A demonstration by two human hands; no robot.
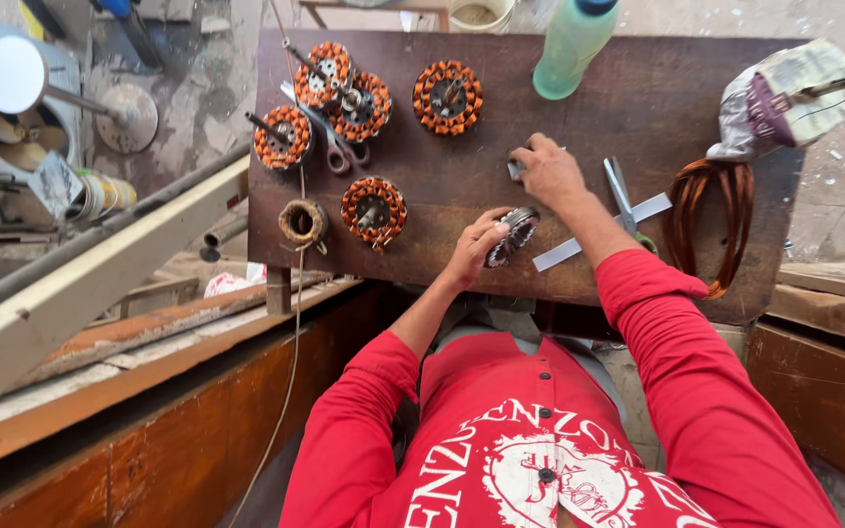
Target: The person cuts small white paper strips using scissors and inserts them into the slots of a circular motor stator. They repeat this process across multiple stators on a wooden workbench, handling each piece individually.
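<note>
Presently, bare stator core (511, 236) is gripped upright at desk (638, 88) near edge by left hand (476, 249) | small grey piece (516, 168) is pinched by right hand (550, 171) | wound stators (374, 207) are kept at far-left corner, out of reach.

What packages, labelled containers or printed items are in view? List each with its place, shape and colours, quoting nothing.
Crumpled plastic bag: far right corner of the dark wooden board, white, purple and pale yellow, with printing.
Pale green plastic bottle: far edge of the board, cylindrical, dark blue cap, no label visible.
Printed tin can: on its side at left off the board, with yellow and white bands.
No signs or screens.
</note>
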